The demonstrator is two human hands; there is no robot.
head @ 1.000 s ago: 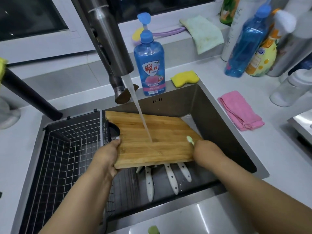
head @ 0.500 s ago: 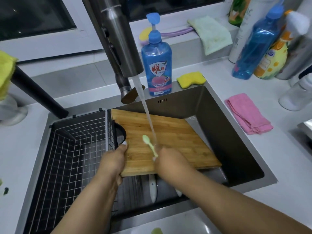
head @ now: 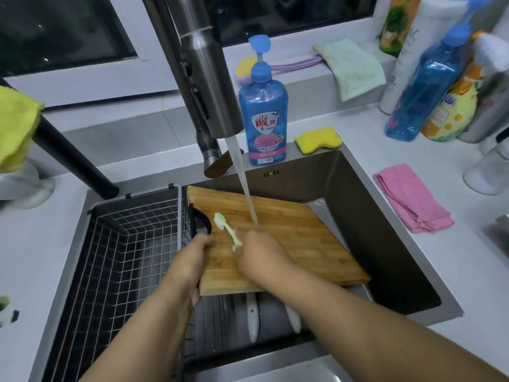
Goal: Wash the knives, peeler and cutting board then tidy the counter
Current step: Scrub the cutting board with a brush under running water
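Right hand (head: 257,253) has travelled leftward across the cutting board (head: 292,244) since a second ago, from the board's right edge to its left part, and now sits just beside the left hand (head: 192,260). Its fingers are curled round the handle of a pale green brush (head: 226,227), whose bristled head has swung to point up and left, near the board's dark handle cut-out. Left hand grips the board's near left corner as before, thumb on top. Tilted, the board rests in the sink (head: 391,232) under the running water (head: 242,177) from the faucet (head: 203,86), which lands just beside the right hand. White knife handles (head: 252,315) show below the board's near edge.
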